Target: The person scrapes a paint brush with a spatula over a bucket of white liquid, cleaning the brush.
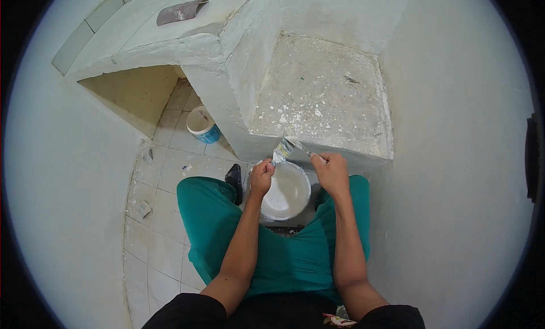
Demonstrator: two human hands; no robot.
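Note:
My left hand is closed around the handle of a wide putty knife, its blade smeared with white. A second, narrower putty knife is gripped in my right hand. The two blades meet, or nearly meet, in front of the ledge edge. Below them, between my knees, stands a round white bucket with white paste or paint inside. Both hands are above its rim, on either side.
Flakes and white specks lie on the concrete ledge. A white and blue tub stands on the tiled floor to the left. A curved brownish piece rests on the upper slab. Plastered walls rise close on both sides.

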